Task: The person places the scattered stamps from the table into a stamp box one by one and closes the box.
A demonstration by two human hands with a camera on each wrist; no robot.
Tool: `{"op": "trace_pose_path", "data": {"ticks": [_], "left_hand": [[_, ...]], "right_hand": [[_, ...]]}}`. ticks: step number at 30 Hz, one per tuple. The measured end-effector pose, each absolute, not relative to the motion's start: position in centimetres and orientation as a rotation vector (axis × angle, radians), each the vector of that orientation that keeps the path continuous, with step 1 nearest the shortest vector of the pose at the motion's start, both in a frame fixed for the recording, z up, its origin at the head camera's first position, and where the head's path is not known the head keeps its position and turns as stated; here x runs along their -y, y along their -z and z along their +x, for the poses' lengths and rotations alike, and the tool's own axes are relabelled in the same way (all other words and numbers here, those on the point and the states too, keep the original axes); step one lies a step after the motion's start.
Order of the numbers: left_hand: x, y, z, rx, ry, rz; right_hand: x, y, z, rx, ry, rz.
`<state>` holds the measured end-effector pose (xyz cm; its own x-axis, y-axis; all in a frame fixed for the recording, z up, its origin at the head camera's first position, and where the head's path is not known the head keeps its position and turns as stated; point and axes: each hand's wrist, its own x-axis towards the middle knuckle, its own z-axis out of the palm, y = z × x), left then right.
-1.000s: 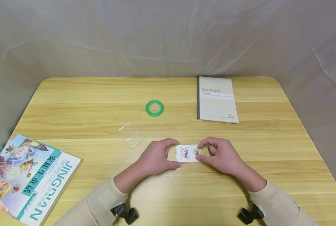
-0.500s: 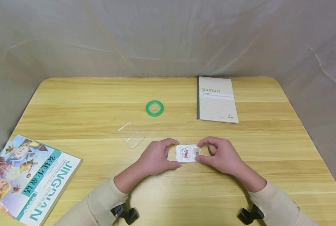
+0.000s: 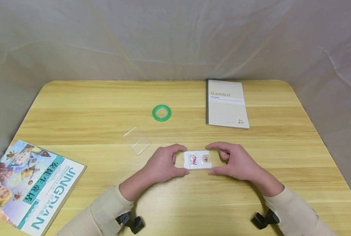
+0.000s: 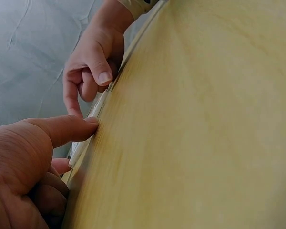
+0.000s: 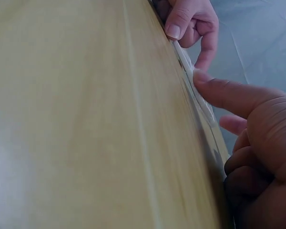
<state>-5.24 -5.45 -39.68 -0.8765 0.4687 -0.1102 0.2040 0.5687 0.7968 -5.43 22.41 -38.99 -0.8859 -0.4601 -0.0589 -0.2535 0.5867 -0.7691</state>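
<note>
Both my hands pinch the ends of the small white card holder at lower centre of the frame.

My left hand (image 3: 163, 164) pinches the holder's (image 3: 197, 160) left end between thumb and forefinger, my right hand (image 3: 233, 160) pinches the right end the same way, and it lies flat on the bench (image 3: 104, 98). I judge the risk to be a slip: the holder is thin and smooth, so uneven pressure could tip one end up or skid it across the wood, and the two small picture cards in it might shift. Left of my grip, just above, lies a clear plastic cover (image 3: 136, 140); further up, a green tape roll (image 3: 161, 113); at upper right a Gambit notebook (image 3: 226, 103); at lower left a picture book (image 3: 25, 186). Pale wrinkled cloth hangs behind the bench.
</note>
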Motion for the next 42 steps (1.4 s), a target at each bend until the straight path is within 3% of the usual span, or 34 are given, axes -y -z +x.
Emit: {"op": "trace_pose_path", "data": {"ticks": [20,42], "left_hand": [[6.3,39.5,-5.0,-2.456,-1.308,0.567],[17.3,37.5,-5.9,-2.691,-1.282,0.134]], "right_hand": [[-22.6,39.6,-5.4,-2.569,1.129,-0.536],[-22.4,39.7,-5.8,-2.563,1.14,-0.549]]}}
